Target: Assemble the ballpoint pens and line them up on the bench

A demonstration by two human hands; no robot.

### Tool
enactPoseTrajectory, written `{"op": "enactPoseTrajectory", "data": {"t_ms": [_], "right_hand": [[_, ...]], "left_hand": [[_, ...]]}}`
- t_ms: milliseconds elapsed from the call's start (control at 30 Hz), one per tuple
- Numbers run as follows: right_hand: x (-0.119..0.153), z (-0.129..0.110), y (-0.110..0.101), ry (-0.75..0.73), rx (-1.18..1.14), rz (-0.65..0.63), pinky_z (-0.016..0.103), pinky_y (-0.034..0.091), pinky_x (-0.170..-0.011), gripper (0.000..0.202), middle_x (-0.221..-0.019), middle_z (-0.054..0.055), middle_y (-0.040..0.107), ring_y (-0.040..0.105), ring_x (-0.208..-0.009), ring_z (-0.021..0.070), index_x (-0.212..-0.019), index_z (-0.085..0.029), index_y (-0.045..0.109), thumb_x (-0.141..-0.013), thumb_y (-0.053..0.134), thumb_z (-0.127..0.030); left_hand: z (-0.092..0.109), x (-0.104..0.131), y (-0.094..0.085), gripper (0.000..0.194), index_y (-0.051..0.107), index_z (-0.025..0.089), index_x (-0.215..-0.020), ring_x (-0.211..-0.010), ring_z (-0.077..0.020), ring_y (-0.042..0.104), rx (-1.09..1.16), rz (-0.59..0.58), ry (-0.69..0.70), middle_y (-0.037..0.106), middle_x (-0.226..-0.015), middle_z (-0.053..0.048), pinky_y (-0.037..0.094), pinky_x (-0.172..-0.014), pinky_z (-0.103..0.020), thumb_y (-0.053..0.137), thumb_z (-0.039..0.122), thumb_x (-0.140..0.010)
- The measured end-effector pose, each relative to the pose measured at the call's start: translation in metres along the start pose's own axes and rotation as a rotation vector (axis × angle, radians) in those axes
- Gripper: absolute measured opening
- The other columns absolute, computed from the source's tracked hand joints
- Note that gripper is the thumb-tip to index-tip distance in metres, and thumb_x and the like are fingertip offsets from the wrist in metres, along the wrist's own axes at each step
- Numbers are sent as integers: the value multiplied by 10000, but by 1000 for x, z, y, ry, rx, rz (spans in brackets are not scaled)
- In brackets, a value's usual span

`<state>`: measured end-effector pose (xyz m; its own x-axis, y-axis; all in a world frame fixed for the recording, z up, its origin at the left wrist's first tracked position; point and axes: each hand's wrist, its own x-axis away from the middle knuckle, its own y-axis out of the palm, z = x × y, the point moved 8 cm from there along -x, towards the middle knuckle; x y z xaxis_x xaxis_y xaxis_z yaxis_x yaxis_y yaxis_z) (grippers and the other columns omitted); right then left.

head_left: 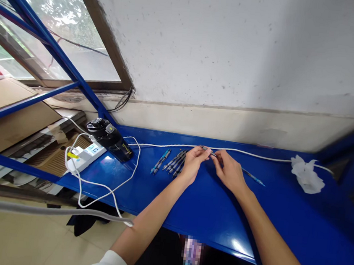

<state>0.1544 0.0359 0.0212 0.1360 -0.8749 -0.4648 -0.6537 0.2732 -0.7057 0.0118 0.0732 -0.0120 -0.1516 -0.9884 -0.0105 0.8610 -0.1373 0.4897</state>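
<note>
blue tabletop (215,221) with pens (160,162), black bottle (112,142), power strip (87,156), white cable (241,151), crumpled tissue (307,176)

Open table (219,213) in front; bottle (113,140), looped cord (138,156) and loose pens (160,162) crowd the left, tissue (307,176) the right.

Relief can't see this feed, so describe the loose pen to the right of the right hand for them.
On the blue table, find the person's right hand. Just right of it lies the pen, its blue end pointing away from the hand. It lies alone, whereas the other loose pens are grouped beside the left hand.
</note>
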Motion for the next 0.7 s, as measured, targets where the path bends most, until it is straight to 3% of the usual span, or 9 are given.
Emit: {"op": "enactPoseTrajectory", "data": {"t_ms": [200,367,700], "right_hand": [[0,-1,2,-20,9,-36,335,456,-676,353,-1034,82,798,744,-818,251,-1150,-257,671,-1148,397,-479],[0,2,4,13,-2,-63,332,436,-672,369,-955,67,785,731,-778,257,-1115,-264,690,-1142,397,-486],[-4,7,6,178,-487,-100,297,376,-606,490,-685,-24,574,488,-605,155,-945,-225,700,-1089,474,-636]], "left_hand": [[4,-1,-1,308,828,179,-980,-992,-212,709,-24,-10,33,794,-1021,-85,472,-992,-361,943,407,-809],[6,0,-1,280,836,185,-1010,-1006,-215,716,-45,-18,40,808,-1061,-96,478,-1005,-366,919,389,-837],[16,1,5,307,830,196,-1035,-915,-210,717,-51,-70,73,810,-1026,-81,505,-975,-386,916,414,-835]]}}
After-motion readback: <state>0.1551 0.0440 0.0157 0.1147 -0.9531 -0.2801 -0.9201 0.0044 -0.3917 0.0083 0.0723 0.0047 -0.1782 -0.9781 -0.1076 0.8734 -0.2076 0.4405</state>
